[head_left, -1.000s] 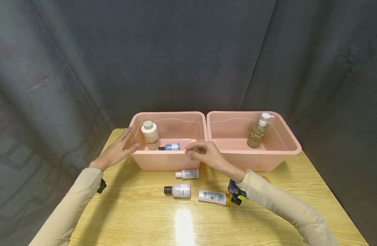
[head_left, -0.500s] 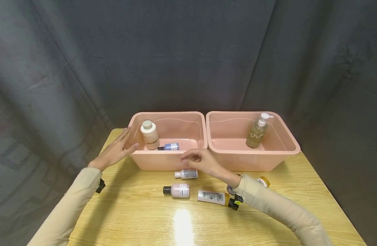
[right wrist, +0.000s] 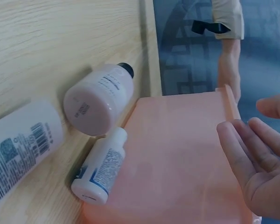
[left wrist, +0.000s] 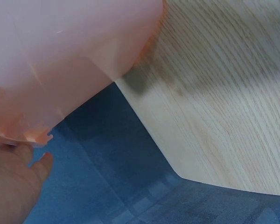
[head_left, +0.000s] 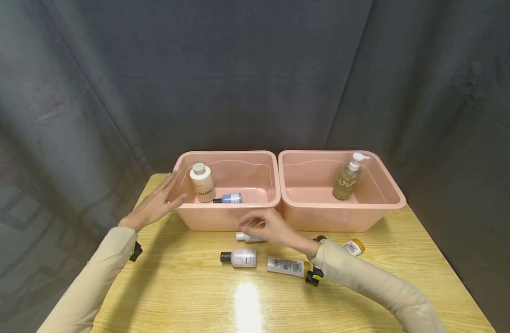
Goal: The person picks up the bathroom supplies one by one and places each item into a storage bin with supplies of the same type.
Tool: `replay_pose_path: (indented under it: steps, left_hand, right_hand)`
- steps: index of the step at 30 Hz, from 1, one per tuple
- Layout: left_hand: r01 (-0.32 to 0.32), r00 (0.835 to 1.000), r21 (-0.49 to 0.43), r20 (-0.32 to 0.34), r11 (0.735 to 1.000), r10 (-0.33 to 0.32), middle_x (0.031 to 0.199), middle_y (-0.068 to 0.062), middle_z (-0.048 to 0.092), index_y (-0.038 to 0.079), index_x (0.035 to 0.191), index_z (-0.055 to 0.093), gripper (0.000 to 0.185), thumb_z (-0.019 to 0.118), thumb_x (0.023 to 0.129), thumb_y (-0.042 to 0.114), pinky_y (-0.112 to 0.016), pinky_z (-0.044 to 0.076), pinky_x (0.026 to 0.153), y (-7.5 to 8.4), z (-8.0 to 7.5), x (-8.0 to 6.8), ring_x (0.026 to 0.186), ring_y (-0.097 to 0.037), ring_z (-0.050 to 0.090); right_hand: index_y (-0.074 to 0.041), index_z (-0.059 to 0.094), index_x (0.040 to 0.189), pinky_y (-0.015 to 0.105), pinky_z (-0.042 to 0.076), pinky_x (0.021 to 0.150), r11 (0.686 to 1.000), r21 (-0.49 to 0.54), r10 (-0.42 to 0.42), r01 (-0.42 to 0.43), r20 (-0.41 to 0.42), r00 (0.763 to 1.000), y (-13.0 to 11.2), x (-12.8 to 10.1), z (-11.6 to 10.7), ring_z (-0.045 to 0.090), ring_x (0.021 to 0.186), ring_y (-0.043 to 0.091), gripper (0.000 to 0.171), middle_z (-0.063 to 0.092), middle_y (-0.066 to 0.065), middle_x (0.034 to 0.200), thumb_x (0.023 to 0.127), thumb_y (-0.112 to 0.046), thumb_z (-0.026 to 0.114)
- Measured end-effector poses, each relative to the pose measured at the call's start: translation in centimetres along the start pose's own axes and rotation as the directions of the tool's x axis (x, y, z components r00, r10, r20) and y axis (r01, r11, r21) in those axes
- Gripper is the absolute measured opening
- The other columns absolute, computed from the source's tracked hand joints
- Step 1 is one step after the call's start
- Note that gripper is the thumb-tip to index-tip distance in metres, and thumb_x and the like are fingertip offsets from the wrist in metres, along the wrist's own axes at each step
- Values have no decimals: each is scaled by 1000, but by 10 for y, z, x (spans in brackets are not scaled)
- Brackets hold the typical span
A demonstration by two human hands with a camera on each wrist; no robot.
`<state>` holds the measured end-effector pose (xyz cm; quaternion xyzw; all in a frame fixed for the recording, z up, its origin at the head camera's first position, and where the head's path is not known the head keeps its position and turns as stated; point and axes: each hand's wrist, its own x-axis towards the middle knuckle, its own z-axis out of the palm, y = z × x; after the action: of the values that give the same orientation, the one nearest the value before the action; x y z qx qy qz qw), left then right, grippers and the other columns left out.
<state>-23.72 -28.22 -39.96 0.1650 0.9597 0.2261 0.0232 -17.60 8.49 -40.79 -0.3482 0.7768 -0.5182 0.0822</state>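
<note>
My left hand (head_left: 155, 207) rests with straight fingers on the left end of the left pink bin (head_left: 221, 218). In front of that bin my right hand (head_left: 273, 227) hovers, fingers loosely bent and thumb apart, holding nothing. Below it a small white bottle (right wrist: 102, 168) lies on its side by the bin wall, partly hidden in the head view. Nearer lies a pale pink bottle (head_left: 243, 257) with a black cap. A white tube (head_left: 286, 267) with a gold cap lies to its right.
Inside the left bin, a white bottle (head_left: 203, 185) stands and a blue bottle (head_left: 232, 198) lies. A pump bottle (head_left: 346, 181) stands in the right bin (head_left: 334, 217). Another gold-capped item (head_left: 353, 247) lies partly behind my right sleeve. A dark curtain (head_left: 255, 74) hangs behind the table.
My right hand has moved down and slightly left from the left bin's front rim to above the small white bottle. My left hand has stayed on the bin.
</note>
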Motion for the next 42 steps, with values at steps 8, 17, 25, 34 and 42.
replay_pose_path:
  steps: [8, 17, 25, 34, 42]
  left_hand:
    - [2, 1000, 2, -7, 1000, -2, 166, -6, -1, 10, 160, 8, 87, 45, 98, 60, -66, 22, 110, 0, 0, 0, 149, -37, 7]
    - [-1, 1000, 5, -11, 1000, 2, 166, -7, 0, 10, 160, 8, 85, 47, 99, 57, -66, 23, 110, 0, -1, 0, 149, -37, 7]
    - [-1, 1000, -2, -2, 1000, 1, 166, -4, -3, 12, 160, 7, 88, 46, 98, 60, -67, 21, 110, 0, -1, 1, 149, -37, 7]
    - [5, 1000, -4, 5, 1000, -5, 166, -5, -3, 13, 160, 6, 87, 46, 98, 60, -67, 20, 110, -1, 0, 0, 149, -37, 6]
    - [3, 1000, -6, -1, 1000, -3, 166, -4, -3, 12, 160, 7, 88, 46, 98, 60, -67, 20, 110, 0, 0, 0, 149, -37, 6]
  right_hand:
    - [3, 70, 110, 27, 57, 80, 998, -63, -2, 4, 31, 1000, 4, 0, 8, 70, 89, 23, 22, 73, 13, 102, 89, -4, 72]
    - [0, 71, 111, 24, 56, 77, 992, -119, 53, -42, 92, 994, 12, -2, 18, 68, 87, 14, 25, 72, 12, 105, 88, -8, 75]
    - [1, 70, 113, 27, 57, 79, 987, -159, 57, -31, 163, 985, 20, -4, 23, 70, 92, 27, 29, 71, 16, 111, 87, -9, 76]
    - [-1, 69, 117, 28, 56, 82, 977, -201, 109, -67, 207, 972, 37, -7, 28, 69, 97, 29, 37, 70, 13, 115, 84, -15, 80]
    - [1, 68, 117, 28, 56, 82, 959, -278, 117, -54, 218, 969, 43, -6, 34, 68, 92, 21, 41, 71, 10, 111, 82, -17, 82]
